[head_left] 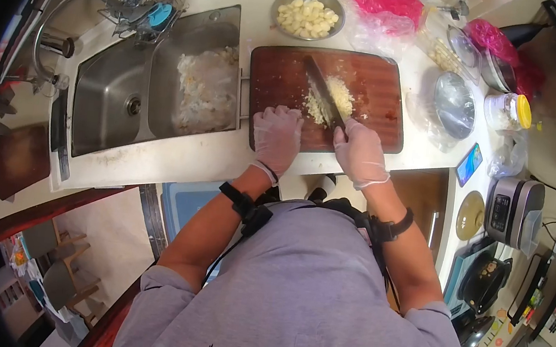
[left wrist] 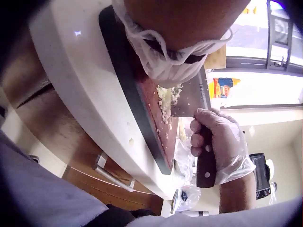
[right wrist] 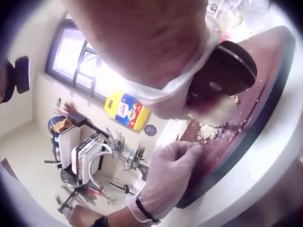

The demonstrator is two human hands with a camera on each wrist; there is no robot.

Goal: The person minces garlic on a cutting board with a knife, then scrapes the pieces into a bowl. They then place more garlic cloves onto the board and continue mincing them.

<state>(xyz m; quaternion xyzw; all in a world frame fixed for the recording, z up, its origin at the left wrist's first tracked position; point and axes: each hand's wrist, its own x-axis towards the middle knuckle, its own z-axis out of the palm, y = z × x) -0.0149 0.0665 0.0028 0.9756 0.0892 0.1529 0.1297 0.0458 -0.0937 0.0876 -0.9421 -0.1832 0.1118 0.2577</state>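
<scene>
My right hand, in a clear plastic glove, grips the dark riveted handle of a cleaver. The broad blade stands on edge among finely chopped garlic at the middle of a reddish-brown cutting board. At the board's near left part rests my gloved left hand, its fingers bent loosely on the surface with nothing in them. From the right wrist, the left hand lies beside the garlic, apart from the cleaver. Part of the blade is hidden behind the right hand in that view.
Behind the board stands a metal bowl of peeled garlic cloves. A double sink lies to the left, with whitish scraps in its right basin. Pink plastic bags, a yellow-lidded jar and a phone are on the right.
</scene>
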